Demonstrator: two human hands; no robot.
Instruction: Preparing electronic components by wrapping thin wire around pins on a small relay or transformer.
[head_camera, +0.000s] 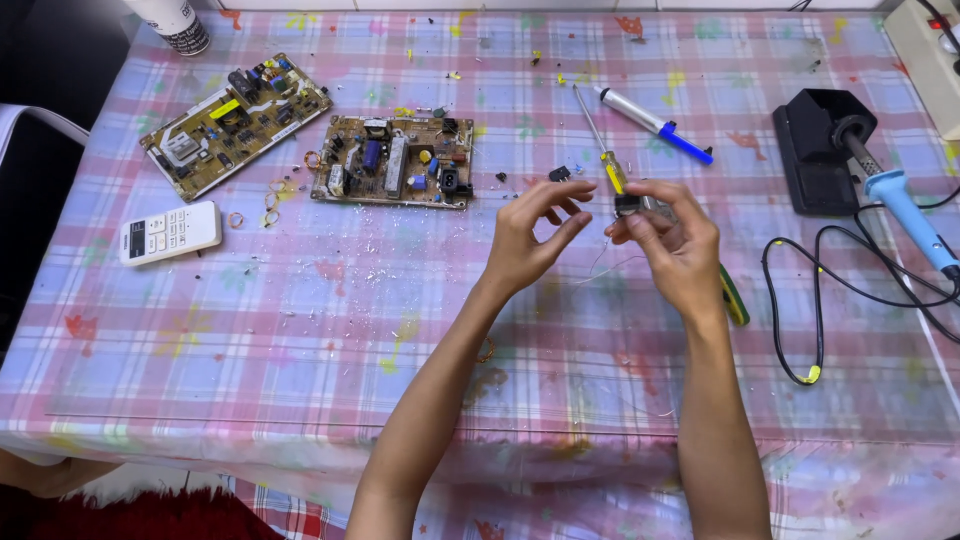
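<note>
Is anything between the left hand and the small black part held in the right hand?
Nothing visible. The left hand is open beside the right hand, which pinches the small black part at its fingertips. Only open air shows between them, above the table.

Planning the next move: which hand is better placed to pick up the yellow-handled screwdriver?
Probably the left hand: its fingers are open and free, while the right hand pinches a small black part. The screwdriver lies just beyond both.

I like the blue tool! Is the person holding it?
No, the blue-handled soldering iron rests in its black stand, away from both hands.
</note>
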